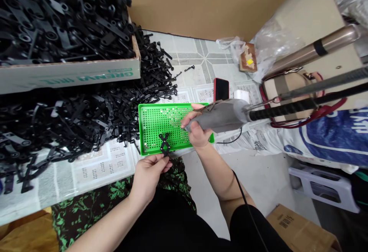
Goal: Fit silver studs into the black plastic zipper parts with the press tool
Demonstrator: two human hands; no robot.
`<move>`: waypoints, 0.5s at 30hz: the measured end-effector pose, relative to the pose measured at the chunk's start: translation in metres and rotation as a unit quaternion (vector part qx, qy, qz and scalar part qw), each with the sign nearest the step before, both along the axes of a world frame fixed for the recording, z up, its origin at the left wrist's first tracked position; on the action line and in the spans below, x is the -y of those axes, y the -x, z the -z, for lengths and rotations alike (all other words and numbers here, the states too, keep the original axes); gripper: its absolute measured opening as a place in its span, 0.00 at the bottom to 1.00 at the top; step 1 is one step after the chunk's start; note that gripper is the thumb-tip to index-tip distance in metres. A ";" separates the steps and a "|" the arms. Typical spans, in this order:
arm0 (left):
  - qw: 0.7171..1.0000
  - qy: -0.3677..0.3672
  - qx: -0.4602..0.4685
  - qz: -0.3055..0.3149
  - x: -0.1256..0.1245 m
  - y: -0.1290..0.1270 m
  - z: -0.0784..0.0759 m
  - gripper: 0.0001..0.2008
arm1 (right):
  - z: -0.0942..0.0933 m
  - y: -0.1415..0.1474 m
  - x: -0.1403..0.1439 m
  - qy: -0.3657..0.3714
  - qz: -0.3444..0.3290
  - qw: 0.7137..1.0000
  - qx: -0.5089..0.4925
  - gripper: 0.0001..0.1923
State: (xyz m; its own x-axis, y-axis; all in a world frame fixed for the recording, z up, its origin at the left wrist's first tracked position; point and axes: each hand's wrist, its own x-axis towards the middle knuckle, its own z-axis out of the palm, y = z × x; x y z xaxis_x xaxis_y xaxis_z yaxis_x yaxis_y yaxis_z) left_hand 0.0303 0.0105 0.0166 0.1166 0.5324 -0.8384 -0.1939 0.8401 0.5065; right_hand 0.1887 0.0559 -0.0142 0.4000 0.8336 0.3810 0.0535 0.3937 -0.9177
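Crossed black links (164, 144), two thin flat strips joined into an X, sit at the near edge of the green tray (155, 129), pinched at their lower end by the fingertips of the left hand (149, 171). They look light and stiff, probably moulded plastic or stamped metal with a matte finish; the flat ends by the eyelets seem the surest place to hold, since the narrow arms could pivot about the joint. The right hand (197, 127) is closed around the grey body of a power screwdriver (221, 116), its tip down over the tray's perforated floor and a thin black cord (244, 194) trailing past the forearm. The tray is bright, rigid plastic with rows of small holes. It rests on a worktop (94, 167) covered in printed paper. To the left spreads a loose heap of black strips (71, 121), and beyond it a cardboard box (69, 75) filled with more. Behind the tray lies a red-cased phone (221, 89).
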 end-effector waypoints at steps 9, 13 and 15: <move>0.998 -0.020 0.002 0.060 0.000 0.003 0.004 0.12 | -0.038 0.015 0.017 -0.079 0.000 0.992 -0.095 0.16; 0.997 -0.040 0.007 0.063 0.002 0.003 0.008 0.10 | -0.048 0.031 0.034 -0.043 -0.114 0.984 -0.128 0.18; 0.997 -0.049 0.007 0.063 0.002 0.003 0.009 0.10 | -0.047 0.037 0.038 -0.036 -0.133 0.981 -0.135 0.18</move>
